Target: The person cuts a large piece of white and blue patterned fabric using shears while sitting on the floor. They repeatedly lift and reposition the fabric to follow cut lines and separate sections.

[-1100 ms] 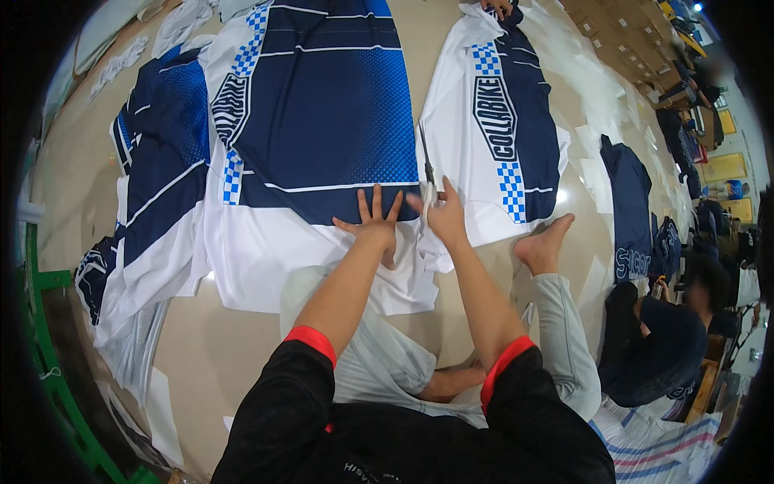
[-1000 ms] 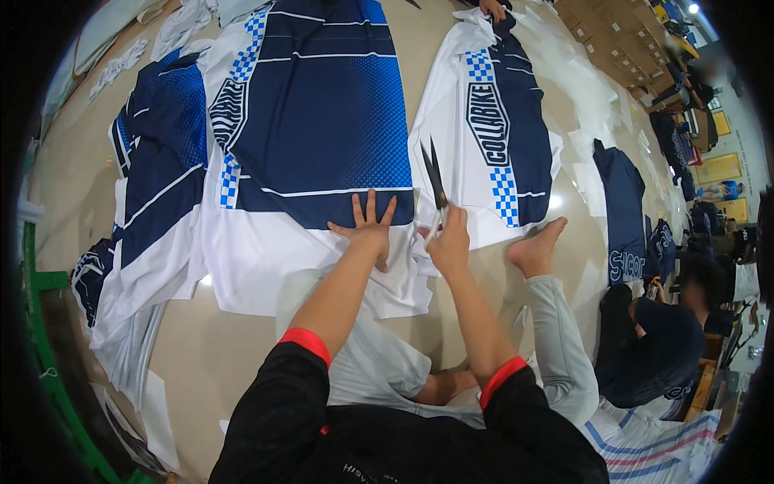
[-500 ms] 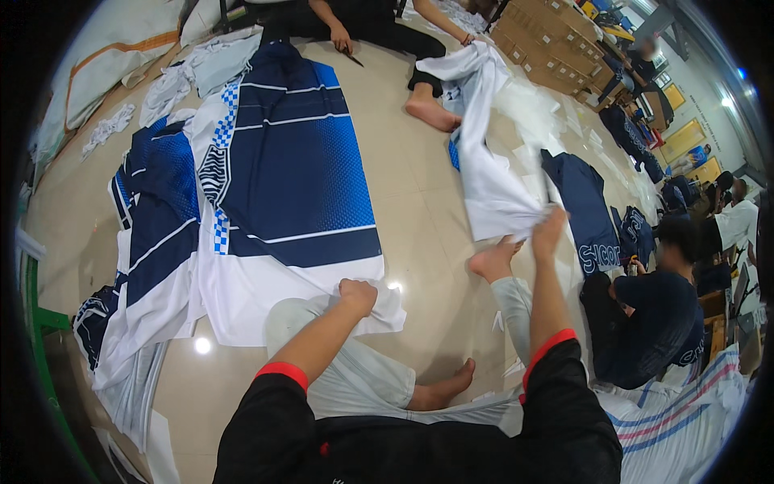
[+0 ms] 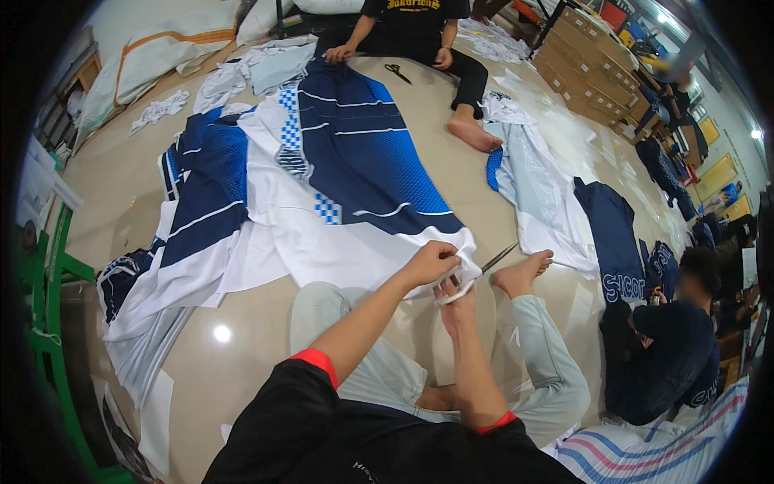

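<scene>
A large printed cloth panel [image 4: 355, 145], navy and blue with a white border, lies spread on the floor before me. Its near right corner is lifted, pinched by my left hand [image 4: 431, 264]. Close beside it, my right hand [image 4: 458, 310] is closed around the pale handles of a pair of scissors [image 4: 498, 258]. The blades point up and to the right, by the cloth's corner; whether they touch it I cannot tell. A co-worker's hand [image 4: 340, 53] rests at the panel's far edge.
Black scissors [image 4: 397, 73] lie near the co-worker's leg. To the right are a white and grey cloth piece [image 4: 536, 185] and a navy cloth [image 4: 606, 222], with another seated person [image 4: 661, 331] beyond. More printed cloth [image 4: 205, 194] and a green metal frame [image 4: 56, 323] are at left.
My right hand has let go of the white cloth at right, come to the middle and now holds scissors. My left hand has lifted the panel's corner. The co-worker's scissors now lie down.
</scene>
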The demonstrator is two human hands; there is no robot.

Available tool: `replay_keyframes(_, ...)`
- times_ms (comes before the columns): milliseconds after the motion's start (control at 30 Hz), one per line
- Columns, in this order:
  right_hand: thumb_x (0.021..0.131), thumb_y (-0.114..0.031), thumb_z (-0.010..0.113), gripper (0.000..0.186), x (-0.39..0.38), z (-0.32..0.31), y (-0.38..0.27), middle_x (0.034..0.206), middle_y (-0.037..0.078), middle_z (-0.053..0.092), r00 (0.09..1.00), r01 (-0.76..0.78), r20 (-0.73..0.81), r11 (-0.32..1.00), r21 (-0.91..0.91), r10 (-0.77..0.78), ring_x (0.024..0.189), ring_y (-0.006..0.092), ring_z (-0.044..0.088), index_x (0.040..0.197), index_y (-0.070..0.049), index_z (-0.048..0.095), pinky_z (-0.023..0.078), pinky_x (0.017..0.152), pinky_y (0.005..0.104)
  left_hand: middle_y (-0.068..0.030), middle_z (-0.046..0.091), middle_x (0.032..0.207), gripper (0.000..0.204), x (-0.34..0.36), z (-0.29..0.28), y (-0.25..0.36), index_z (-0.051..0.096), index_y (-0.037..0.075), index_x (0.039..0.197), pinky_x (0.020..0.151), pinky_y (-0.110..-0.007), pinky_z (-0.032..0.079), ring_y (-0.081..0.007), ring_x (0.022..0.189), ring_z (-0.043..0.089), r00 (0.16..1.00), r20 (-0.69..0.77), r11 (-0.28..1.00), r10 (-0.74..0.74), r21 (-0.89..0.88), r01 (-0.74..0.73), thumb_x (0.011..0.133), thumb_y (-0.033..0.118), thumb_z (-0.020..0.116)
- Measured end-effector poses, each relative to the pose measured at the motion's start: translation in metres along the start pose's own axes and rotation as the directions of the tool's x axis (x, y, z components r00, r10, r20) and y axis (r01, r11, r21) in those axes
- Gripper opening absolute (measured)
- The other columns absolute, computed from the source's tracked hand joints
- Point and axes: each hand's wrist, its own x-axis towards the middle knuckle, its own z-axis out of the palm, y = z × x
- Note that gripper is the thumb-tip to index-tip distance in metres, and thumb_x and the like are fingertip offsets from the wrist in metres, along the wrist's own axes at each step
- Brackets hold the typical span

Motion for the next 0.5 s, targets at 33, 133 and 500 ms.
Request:
replay_keyframes(33,0.091,0.01,0.066,0.061,0.002,0.016,-0.001,0.126,0.007,0.056,1.0,0.005,0.027,0.998,0.058,-0.006,0.106,0.0201,0.063,0.143,-0.01,0.041,0.056,0.081,0.0323,-0.011,0.073,0.103,0.032,-0.006,0.004,-0.002,0.073,-0.004,0.104,0.089,-0.038,0.05,-0.0239,0.1,0.065,0.997,-0.049,0.984,-0.067,-0.171,0.057,0.095,0.027,0.07)
replay_keyframes(133,0.088,0.01,0.071,0.043,0.011,0.056,-0.026,0.108,0.007,0.061,0.999,0.026,-0.043,0.962,0.271,-0.015,0.094,0.0177,0.066,0.117,-0.01,0.047,0.056,0.07,0.0338,-0.0111,0.065,0.13,0.048,-0.043,0.031,-0.016,0.067,0.001,0.127,0.097,-0.039,0.047,-0.0242,0.115,0.059,0.62,-0.773,0.989,0.135,0.146,-0.033,0.096,0.039,0.069)
replay_keyframes(500,0.099,-0.011,0.067,0.009,0.062,-0.072,-0.236,0.107,0.004,0.067,0.998,0.066,-0.009,0.987,0.145,-0.066,0.095,0.0155,0.067,0.108,-0.01,0.064,0.056,0.074,0.0292,-0.0168,0.061,0.139,0.066,-0.034,-0.142,-0.002,0.053,0.002,0.142,0.112,-0.054,0.045,-0.0356,0.128,0.058,0.652,-0.677,0.168,-0.341,-0.726,-0.666,0.098,0.05,0.064)
